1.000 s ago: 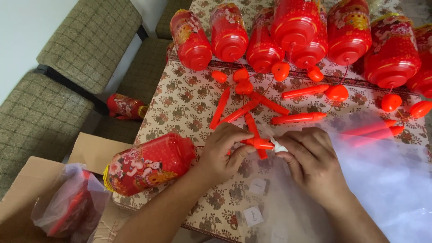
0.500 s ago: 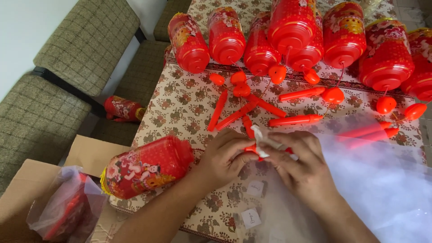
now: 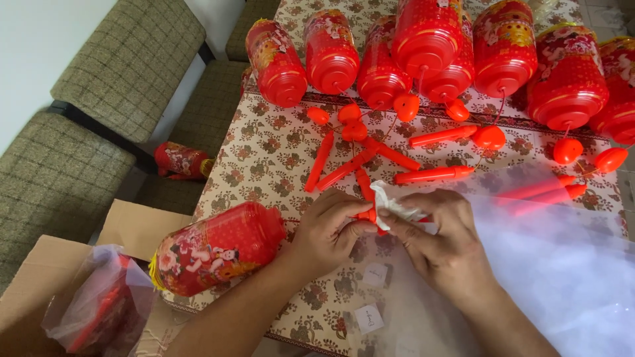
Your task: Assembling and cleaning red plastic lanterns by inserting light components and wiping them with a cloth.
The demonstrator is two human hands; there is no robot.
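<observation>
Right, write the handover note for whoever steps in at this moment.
Left hand: pinching a small red stick at its end.
Right hand: pulling a white wrapper at the same stick.
Lantern lies on its side at the left wrist; a row of lanterns lies along the far edge of the table.
Loose sticks lie mid-table, a clear bag at right.
Done: several sticks lie bare. Left: this stick is still partly wrapped.
</observation>
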